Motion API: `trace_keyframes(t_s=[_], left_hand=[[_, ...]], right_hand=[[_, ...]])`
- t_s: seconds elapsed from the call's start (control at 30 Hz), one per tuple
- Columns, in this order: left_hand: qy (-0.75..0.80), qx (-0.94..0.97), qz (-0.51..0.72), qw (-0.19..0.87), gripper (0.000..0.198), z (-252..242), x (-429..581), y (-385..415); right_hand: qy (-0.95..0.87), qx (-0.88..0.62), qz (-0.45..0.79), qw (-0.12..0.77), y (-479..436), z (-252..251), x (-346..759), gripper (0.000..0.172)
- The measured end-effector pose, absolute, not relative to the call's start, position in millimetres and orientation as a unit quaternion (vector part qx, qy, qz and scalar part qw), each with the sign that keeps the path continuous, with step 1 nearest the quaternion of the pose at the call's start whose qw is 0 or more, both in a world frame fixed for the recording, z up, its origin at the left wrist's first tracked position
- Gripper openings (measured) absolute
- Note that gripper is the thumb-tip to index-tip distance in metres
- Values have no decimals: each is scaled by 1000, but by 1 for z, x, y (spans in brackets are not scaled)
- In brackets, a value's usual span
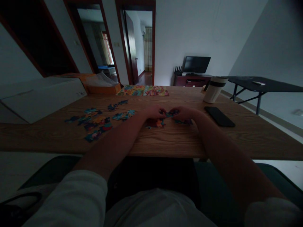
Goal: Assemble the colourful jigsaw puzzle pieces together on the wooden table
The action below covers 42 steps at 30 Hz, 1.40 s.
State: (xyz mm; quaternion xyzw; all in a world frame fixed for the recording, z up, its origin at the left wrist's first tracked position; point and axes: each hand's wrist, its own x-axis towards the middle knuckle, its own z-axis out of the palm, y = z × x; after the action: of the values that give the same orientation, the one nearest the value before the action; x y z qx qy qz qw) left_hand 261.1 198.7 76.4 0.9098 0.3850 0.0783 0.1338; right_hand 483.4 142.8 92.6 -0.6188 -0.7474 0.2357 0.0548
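two hands meet at frame centre over the wooden table (170,140): left hand (154,112) and right hand (186,113) press together, pinching a jigsaw piece (169,113). a slip could drop it onto the loose pieces (155,123) just below, shifting them; a wide right elbow could nudge the black phone (219,116).

Both arms reached forward from the bottom of the view, the left forearm (115,138) and right forearm (224,151) angling inward toward each other, with a pale left sleeve (71,195) covering the arm nearer the elbow. The left hand (155,112) and right hand (186,113) came together at the centre, backs upward, their fingertips (163,113) curled down and nearly meeting. In the dim light, their grip could not be made out.
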Motion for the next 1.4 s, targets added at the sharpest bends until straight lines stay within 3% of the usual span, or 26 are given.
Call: trace_keyframes(t_s=[0.23,1.4], left_hand=[[375,923,66,61,38,78,263,197],[326,939,93,52,37,64,279,194]], right_hand=[[-735,-634,237,40,152,89,492,63],[-726,-650,203,89,149,91,502,54]])
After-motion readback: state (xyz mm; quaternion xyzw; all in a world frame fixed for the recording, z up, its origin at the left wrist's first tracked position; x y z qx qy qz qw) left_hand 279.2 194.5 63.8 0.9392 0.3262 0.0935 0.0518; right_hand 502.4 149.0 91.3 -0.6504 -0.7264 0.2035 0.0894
